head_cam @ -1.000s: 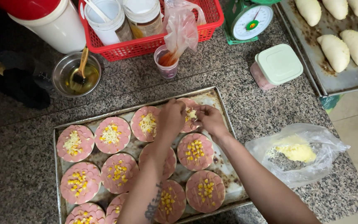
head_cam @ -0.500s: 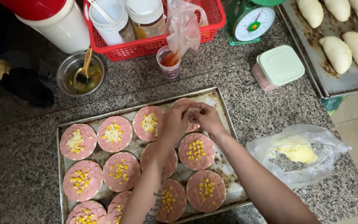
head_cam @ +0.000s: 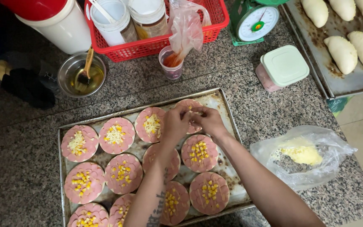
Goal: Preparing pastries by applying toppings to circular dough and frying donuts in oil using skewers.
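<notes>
Both hands over the baking tray [head_cam: 64, 138], at its 1 o'clock corner: left hand [head_cam: 175, 124] and right hand [head_cam: 206, 120] touching, fingertips pinched together over a pink sausage round [head_cam: 188, 105]; what they pinch, cannot tell. Bag of grated cheese [head_cam: 301, 153] at 3 o'clock. Steel bowl [head_cam: 80, 75] with oil and brush at 10.

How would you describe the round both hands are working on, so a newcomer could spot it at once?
Start at the metal baking tray on the speckled counter and follow its back row of pink rounds to the right corner. The round there lies under the left hand and right hand. Its three row neighbours carry shredded cheese; the nearer rows carry corn kernels.
</notes>
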